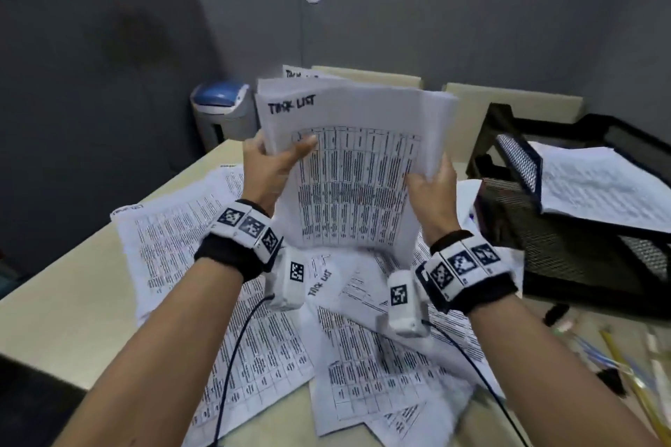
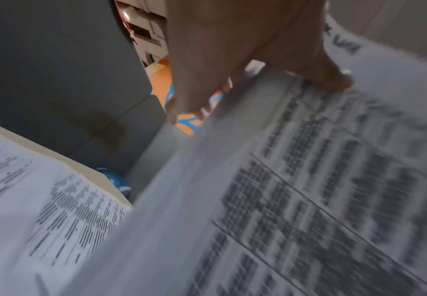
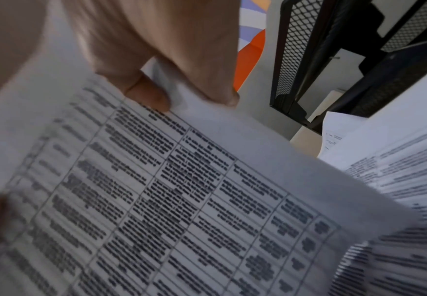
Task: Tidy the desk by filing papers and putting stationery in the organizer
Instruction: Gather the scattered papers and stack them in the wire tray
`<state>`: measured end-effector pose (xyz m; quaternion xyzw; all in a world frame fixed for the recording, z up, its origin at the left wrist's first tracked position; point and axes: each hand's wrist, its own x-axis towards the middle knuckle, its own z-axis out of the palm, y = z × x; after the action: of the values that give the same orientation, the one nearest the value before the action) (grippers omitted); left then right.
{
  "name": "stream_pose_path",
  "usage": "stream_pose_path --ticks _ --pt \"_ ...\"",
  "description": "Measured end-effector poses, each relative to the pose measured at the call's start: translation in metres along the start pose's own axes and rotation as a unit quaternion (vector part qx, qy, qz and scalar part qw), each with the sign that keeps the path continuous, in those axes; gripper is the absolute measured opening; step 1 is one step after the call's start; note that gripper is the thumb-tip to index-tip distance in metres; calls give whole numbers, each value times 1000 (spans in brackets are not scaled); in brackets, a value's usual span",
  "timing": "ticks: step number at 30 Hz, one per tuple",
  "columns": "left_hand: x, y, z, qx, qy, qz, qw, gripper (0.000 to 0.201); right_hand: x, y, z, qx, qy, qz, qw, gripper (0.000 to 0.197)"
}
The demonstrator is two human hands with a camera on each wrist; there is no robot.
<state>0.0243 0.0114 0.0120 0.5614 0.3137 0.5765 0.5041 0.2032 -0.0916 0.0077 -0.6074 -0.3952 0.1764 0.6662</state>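
Observation:
A stack of printed sheets (image 1: 356, 170), its top page headed "TASK LIST" over a table, is held upright above the desk. My left hand (image 1: 276, 160) grips its left edge, thumb on the front. On the right edge my right hand (image 1: 434, 180) pinches it, thumb in front (image 3: 146, 94). The same stack fills the left wrist view (image 2: 296, 190) and the right wrist view (image 3: 181, 200). More printed sheets (image 1: 254, 337) lie scattered on the beige desk (image 1: 65, 301) below. A black mesh organizer (image 1: 566, 214) stands at the right with papers (image 1: 602, 181) in its top tray.
Pens and pencils (image 1: 617, 356) lie on the desk at the lower right, in front of the organizer. A grey bin with a blue lid (image 1: 221, 112) stands beyond the desk's far left corner. Grey partition walls close the back and left.

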Motion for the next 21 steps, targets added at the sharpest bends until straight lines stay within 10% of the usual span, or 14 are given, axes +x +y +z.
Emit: stream_pose_path --ticks 4,7,13,17,21 --pt "10 11 -4 -32 -77 -11 996 102 11 -11 -8 36 0 -15 999 37" --pt "10 28 10 -14 -147 6 989 76 18 -18 -7 61 23 -19 998 34" --pt "18 64 29 -52 -89 130 986 54 24 -42 -8 84 75 -99 989 25" --pt "12 40 17 -27 -103 54 993 77 8 -19 -10 21 35 -32 999 35" --pt "-18 -5 8 62 -147 -52 986 60 -1 15 -4 -53 17 45 997 52"
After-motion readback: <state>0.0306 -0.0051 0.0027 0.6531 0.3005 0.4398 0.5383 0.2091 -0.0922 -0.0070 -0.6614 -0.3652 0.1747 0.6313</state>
